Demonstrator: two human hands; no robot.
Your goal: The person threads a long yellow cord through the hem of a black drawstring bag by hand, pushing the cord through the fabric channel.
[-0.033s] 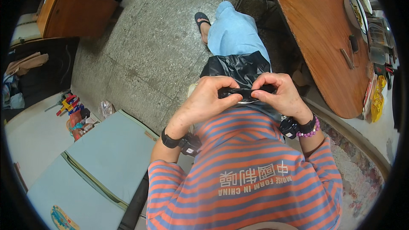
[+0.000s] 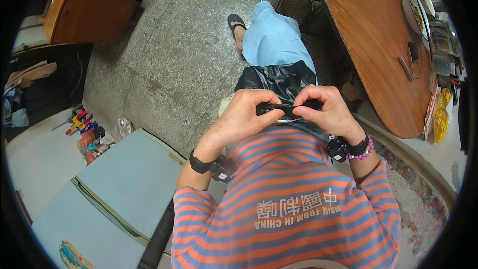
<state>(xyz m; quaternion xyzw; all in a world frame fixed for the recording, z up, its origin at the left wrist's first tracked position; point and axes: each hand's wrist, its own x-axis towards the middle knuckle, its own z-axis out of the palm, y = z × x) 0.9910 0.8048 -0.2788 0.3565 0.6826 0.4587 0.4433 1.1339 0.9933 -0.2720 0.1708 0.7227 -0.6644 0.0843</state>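
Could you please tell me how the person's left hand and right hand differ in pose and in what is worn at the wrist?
The left hand slants up toward the right, while the right hand slants up toward the left. The right hand has a purple beaded bracelet at its wrist; the left hand shows none. Both wear a dark wrist strap and grip the black plastic.

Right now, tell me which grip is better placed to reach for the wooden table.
Likely the right grip: it sits nearer the wooden table than the left grip, though both pinch the black plastic.
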